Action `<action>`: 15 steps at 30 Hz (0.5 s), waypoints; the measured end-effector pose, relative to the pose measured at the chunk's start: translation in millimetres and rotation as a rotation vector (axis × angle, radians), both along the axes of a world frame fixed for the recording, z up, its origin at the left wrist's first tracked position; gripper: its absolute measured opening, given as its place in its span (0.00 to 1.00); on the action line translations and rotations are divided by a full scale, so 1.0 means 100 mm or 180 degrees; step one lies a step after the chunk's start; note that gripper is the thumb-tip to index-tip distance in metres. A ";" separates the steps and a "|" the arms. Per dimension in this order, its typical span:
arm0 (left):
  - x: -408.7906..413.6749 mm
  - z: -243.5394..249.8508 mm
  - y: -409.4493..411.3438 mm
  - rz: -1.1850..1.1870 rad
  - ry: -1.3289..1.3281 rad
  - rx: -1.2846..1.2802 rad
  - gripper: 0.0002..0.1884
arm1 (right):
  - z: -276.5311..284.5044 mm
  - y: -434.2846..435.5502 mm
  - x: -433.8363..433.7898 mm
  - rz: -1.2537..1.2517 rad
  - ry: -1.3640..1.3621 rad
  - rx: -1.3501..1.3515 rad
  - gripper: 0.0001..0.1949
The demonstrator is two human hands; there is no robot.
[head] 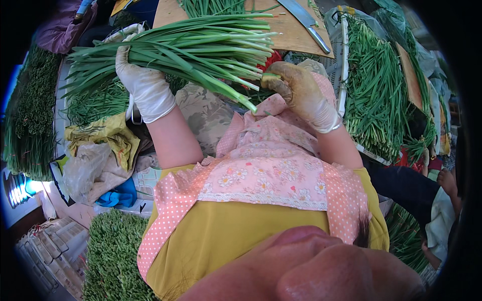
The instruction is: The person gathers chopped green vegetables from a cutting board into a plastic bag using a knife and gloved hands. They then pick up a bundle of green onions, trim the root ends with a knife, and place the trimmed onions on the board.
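Note:
My left hand (141,77), in a white glove, grips a large bunch of garlic chives (188,49). The bunch lies across in front of me, with its leaves to the left and pale stem ends to the right. Next to those ends is my right hand (295,86), in a stained glove with its fingers curled. A yellow-green band or scrap (270,80) shows at its fingers; whether they pinch a stem is hidden. Below both hands is my pink floral apron (263,177).
Ahead, a wooden board (293,35) bears a large knife (301,17) and more chives (214,7). A white crate (343,67) of chives stands to the right. Bundled greens (34,109), a yellow bag (105,137) and clear plastic (84,169) lie left. Another person's sleeve (62,28) shows upper left.

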State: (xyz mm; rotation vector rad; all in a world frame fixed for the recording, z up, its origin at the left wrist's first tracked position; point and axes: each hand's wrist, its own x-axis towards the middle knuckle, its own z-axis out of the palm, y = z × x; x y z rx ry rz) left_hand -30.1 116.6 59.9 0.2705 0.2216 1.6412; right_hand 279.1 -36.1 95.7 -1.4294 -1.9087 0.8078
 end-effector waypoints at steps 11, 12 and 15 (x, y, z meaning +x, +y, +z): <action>0.04 0.16 -0.15 0.0173 0.0044 0.0075 0.13 | 0.06 -0.15 0.42 0.0183 0.0642 -0.0057 0.22; -0.01 0.07 -0.07 0.0048 -0.0097 0.0147 0.14 | 0.08 -0.09 0.28 0.0105 0.0965 -0.0250 0.23; 0.21 0.07 -0.10 0.0147 0.0173 0.0479 0.13 | 0.08 0.09 0.04 0.0160 0.1571 -0.0673 0.24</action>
